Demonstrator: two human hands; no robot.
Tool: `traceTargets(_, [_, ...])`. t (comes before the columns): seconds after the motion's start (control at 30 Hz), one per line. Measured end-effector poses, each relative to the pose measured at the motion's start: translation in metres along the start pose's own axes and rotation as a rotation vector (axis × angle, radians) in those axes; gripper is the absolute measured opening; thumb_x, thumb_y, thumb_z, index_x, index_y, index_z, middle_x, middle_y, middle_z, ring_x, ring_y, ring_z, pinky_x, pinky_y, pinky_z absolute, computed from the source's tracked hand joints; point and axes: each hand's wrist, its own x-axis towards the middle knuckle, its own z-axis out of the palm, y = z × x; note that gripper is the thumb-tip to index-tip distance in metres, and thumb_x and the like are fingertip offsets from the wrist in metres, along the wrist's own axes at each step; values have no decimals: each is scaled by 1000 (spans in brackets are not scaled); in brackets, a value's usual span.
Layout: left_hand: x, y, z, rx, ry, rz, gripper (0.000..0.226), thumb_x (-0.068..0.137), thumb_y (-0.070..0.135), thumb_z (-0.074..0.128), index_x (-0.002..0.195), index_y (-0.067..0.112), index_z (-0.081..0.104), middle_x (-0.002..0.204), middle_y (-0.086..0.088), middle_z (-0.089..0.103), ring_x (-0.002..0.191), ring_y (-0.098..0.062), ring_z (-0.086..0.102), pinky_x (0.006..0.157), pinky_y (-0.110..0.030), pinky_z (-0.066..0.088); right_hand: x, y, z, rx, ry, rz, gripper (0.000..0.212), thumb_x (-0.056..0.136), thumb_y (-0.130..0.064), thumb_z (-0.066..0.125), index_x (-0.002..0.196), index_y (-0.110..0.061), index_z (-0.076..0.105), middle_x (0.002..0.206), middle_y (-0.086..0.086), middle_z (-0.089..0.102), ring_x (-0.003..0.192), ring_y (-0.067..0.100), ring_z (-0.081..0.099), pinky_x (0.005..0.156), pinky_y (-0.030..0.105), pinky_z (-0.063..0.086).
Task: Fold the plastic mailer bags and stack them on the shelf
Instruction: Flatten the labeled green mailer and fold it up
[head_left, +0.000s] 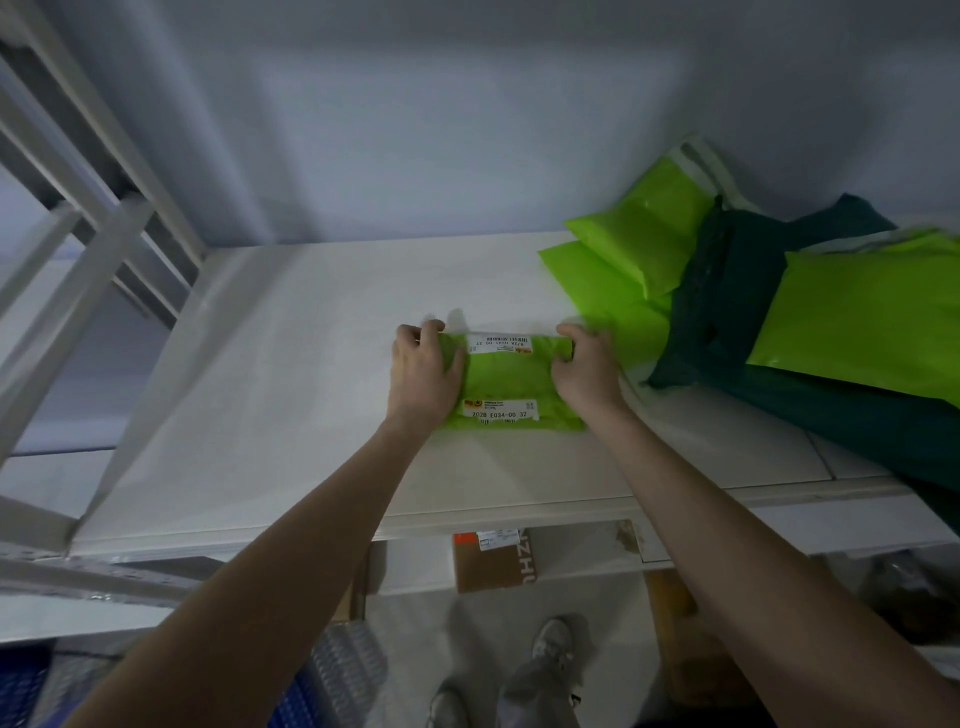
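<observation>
Two hands work one folded lime-green mailer bag (511, 382), pinching it at its far corners: the left hand (423, 371) curls its fingers over the far-left edge with the thumb laid along the bag's side, and the right hand (584, 366) does the same at the far-right edge, fingers wrapped over the fold. Between the grips a white shipping label (500, 343) runs along the far edge, and a second label (500, 410) lies on the bag's near part, closer to the person. The bag rests flat on the white shelf (291, 395), roughly at its middle.

Thin plastic film like this should be nearly weightless, limp and slick, so a crease will likely spring open unless pressed flat; holding both ends of the fold, as now, looks the sound place to grip, with the stiffer labelled patches giving some body.

Right of the right hand, a loose pile waits: more green mailers (639, 244) and a dark teal bag (737, 317), overlapping one another. Below the shelf edge, a cardboard box (493, 564) shows.
</observation>
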Motion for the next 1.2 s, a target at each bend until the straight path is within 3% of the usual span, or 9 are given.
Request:
traceTargets(0.07, [-3,2,-1,127,79,40,39,95,27,48,127,6,46,127,-16,40,116,-33,40,95,-38,36,-1,-2,0,-127,47,-70,44,84,2,51,128,-6,51,128,18,37,120,32,40,99,25,29])
traceTargets(0.17, [-6,10,-4,148,108,206,34,96,21,39,125,8,50,129,-9,45,118,-28,41,96,-37,35,-6,-10,-2,-251,140,-238,36,84,-1,50,120,-1,55,120,19,44,115,34,41,96,33,32])
traceTargets(0.23, [-10,14,-3,155,62,339,44,95,26,26,126,8,51,130,-6,49,122,-26,42,101,-35,34,-9,-19,3,-291,139,-360,32,87,-8,47,116,0,57,118,20,50,111,36,47,92,39,38])
traceTargets(0.3, [-13,12,-1,228,7,420,61,91,33,11,131,8,48,136,-7,49,130,-25,40,108,-36,30,-12,-27,12,-351,61,-423,39,91,-20,39,123,-2,53,128,18,50,119,34,46,97,41,39])
traceTargets(0.43, [-18,-3,8,397,-177,391,63,94,38,4,148,10,23,155,-5,22,144,-20,16,117,-33,11,-20,-20,26,-461,-142,-389,49,100,-31,28,144,-8,31,154,8,26,143,20,20,114,44,21])
traceTargets(0.57, [-20,-10,13,336,-244,357,74,87,48,-4,149,12,12,158,-4,11,146,-18,7,119,-35,8,-28,-6,28,-543,-193,-390,51,102,-31,26,148,-11,19,158,3,13,146,16,9,116,48,12])
traceTargets(0.8, [-18,-9,10,189,-264,321,52,101,34,25,149,14,18,158,-5,11,146,-20,7,119,-32,6,-27,-7,28,-575,-204,-376,52,102,-32,22,149,-12,17,158,2,12,146,15,7,116,45,11])
traceTargets(1.07, [-15,-11,9,264,-223,287,49,100,40,25,146,27,26,157,6,17,145,-13,11,118,-34,13,-23,-11,28,-594,-218,-360,49,101,-32,24,146,-14,26,157,1,18,145,14,12,114,44,16])
traceTargets(1.2, [-17,-9,11,251,-248,266,51,100,41,24,148,25,21,158,7,12,146,-14,5,118,-38,8,-22,-11,29,-607,-217,-359,50,101,-32,24,147,-13,26,157,1,17,145,14,11,114,43,15])
